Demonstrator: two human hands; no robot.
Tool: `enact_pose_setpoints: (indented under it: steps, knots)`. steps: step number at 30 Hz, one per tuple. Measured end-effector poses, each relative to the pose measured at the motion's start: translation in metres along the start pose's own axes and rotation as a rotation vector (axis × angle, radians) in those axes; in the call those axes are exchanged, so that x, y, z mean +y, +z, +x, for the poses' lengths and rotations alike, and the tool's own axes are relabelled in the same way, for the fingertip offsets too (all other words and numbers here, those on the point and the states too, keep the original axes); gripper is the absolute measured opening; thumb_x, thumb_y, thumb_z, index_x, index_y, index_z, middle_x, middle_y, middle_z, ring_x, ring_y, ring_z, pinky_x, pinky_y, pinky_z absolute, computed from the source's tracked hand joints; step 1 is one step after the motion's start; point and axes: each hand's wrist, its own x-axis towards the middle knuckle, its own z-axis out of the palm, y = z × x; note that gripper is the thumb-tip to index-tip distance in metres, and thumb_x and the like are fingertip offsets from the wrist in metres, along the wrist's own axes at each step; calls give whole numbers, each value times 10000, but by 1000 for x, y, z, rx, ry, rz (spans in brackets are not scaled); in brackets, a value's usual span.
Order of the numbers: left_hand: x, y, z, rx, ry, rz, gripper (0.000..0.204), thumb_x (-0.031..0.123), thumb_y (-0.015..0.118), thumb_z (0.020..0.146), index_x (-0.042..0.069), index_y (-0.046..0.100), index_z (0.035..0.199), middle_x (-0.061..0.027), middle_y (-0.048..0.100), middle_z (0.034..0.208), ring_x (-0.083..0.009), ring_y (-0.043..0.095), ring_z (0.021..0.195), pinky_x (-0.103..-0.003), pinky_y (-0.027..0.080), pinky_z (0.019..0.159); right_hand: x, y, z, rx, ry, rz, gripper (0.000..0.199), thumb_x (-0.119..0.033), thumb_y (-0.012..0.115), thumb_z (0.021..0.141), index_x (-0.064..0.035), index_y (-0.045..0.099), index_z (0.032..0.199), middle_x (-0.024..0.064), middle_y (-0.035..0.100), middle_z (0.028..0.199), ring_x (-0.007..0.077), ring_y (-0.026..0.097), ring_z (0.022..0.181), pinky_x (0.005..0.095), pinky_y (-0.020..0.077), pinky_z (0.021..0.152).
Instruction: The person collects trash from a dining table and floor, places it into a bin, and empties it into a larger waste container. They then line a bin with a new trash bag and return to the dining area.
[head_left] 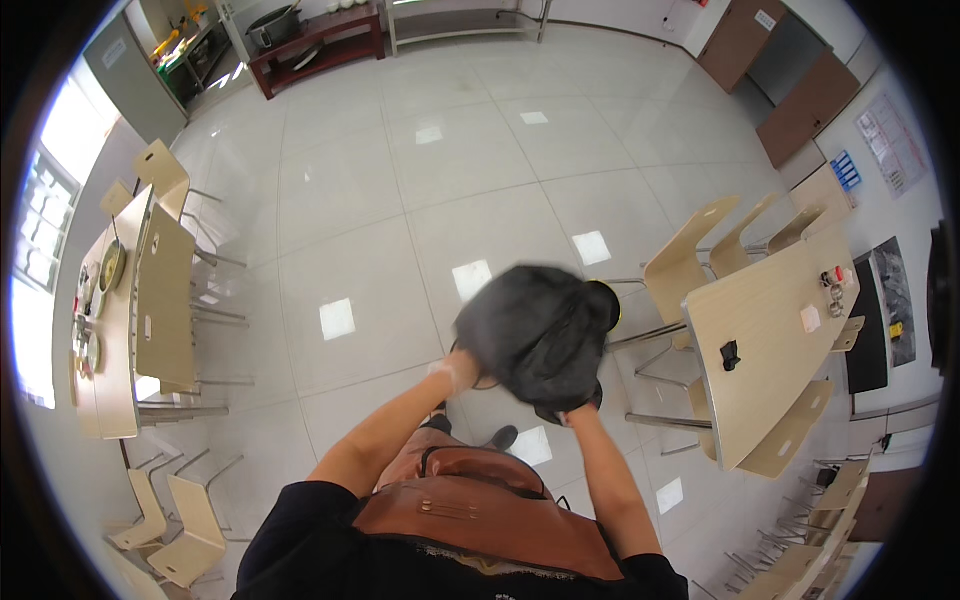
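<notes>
A crumpled black bundle point(535, 335), which looks like soft cloth or a bag, hangs in front of me above the floor, slightly blurred. Its exact kind cannot be told. My left hand point(465, 370) grips its lower left side, the fingers mostly tucked behind it. At its lower right edge is my right hand point(580, 410), largely covered by black material, so its fingers do not show. A round black thing with a yellow rim point(605, 305) sticks out at the bundle's right side.
On my right stands a pale table point(745, 400) with chairs, a small black item point(731, 355) and jars point(835, 295). Another table point(105, 400) at left bears dishes, with chairs around it. At the back are a dark red bench point(320, 50) and a metal rack point(465, 30).
</notes>
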Motion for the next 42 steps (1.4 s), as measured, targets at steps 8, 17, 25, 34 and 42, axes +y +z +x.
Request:
enact_pose_setpoints:
  steps: [8, 17, 25, 34, 42]
  knots:
    - [12, -90, 13, 1112, 391, -412, 437, -34, 476, 752, 19, 485, 1185, -144, 427, 1326, -370, 539, 964, -387, 474, 793, 32, -155, 10, 1099, 165, 477, 202, -42, 495, 842, 2, 562, 1027, 202, 591, 946, 373, 588, 790, 432, 488, 672]
    - [-142, 184, -6, -180, -231, -192, 577, 17, 482, 759, 73, 381, 1324, -194, 461, 1278, -340, 505, 1104, -407, 435, 892, -42, 104, -59, -5, 159, 585, 338, -96, 415, 836, -137, 554, 1141, 181, 612, 989, 347, 599, 882, 445, 482, 745]
    - [-150, 185, 10, 30, -348, -333, 609, -55, 449, 727, 64, 374, 1319, -173, 378, 1357, -359, 483, 1110, -413, 436, 893, -82, 102, -2, 9, 81, 623, 371, -79, 432, 843, -144, 507, 1201, 156, 575, 1127, 350, 600, 874, 437, 488, 748]
    - [-160, 138, 44, 253, -345, -624, 682, -29, 486, 721, 130, 314, 1361, -223, 372, 1338, -394, 495, 1066, -433, 445, 871, -93, 64, 53, 231, 290, 873, 464, -36, 473, 843, -121, 405, 1295, 182, 514, 1205, 376, 530, 1020, 416, 454, 815]
    - [-205, 218, 68, 23, -270, -420, 563, 41, 501, 744, 91, 391, 1294, -215, 531, 1140, -389, 546, 973, -434, 462, 813, -110, 122, 85, 65, 415, 902, 506, -48, 478, 847, -146, 378, 1334, 196, 526, 1197, 384, 528, 1031, 418, 437, 848]
